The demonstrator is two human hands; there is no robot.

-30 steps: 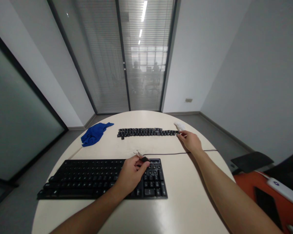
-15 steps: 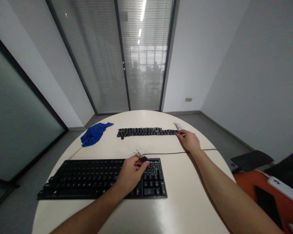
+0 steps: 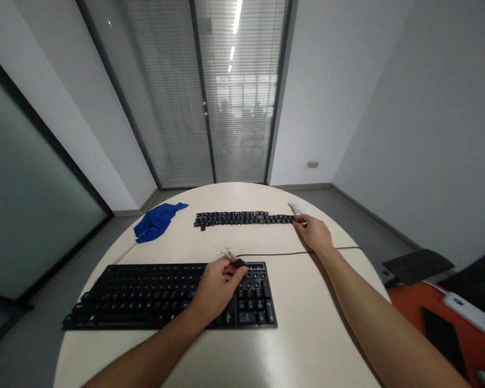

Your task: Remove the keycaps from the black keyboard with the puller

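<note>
Across the far half of the table [image 3: 307, 323], loose black keycaps [image 3: 238, 218] are sitting in a long, tight row. The right hand [image 3: 317, 234] is resting at the row's right end, thumb and finger close together, though I can't tell if they're actually clamping a cap. Over the right part of the keyboard [image 3: 145, 293], the left hand [image 3: 216, 283] is pinching a small dark piece [image 3: 240, 263] between thumb and fingers, thin wire ends [image 3: 227, 252] poking out beyond. Those caps are looking super light, stiff and kinda slick, so I'd be gripping opposite side walls, gently, without nudging neighbours.
</note>
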